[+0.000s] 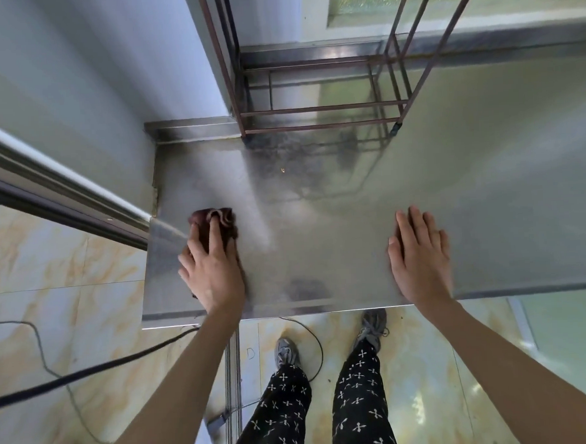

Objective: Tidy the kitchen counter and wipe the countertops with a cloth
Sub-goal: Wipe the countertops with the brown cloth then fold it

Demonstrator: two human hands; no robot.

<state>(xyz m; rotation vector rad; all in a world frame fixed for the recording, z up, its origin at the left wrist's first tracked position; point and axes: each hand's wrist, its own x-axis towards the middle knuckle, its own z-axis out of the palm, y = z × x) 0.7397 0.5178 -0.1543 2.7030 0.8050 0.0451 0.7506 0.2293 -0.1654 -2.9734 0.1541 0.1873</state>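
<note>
Count, head view:
- Hands: 2. Left hand (212, 274) near left, right hand (421, 260) near right.
- Cloth (218, 221): 1, dark red, left.
- Steel countertop (449, 183): 1.
- Metal rack (317, 88): 1, far centre.
- Shoes: 2, near.
- Floor cables: 2 at left; others unclear.

Crumpled dark maroon cloth (215, 226) with pale striped edge: bunched on brushed stainless-steel countertop (352, 239), near its left front corner, flattened under fingers of left hand (212, 269) (far end pokes out beyond fingertips). Countertop: flat, dull grey sheen, smudged dark patch toward back, hazy streak running from cloth to rear. Right hand (420, 255) lies flat, palm down, near front edge.
</note>
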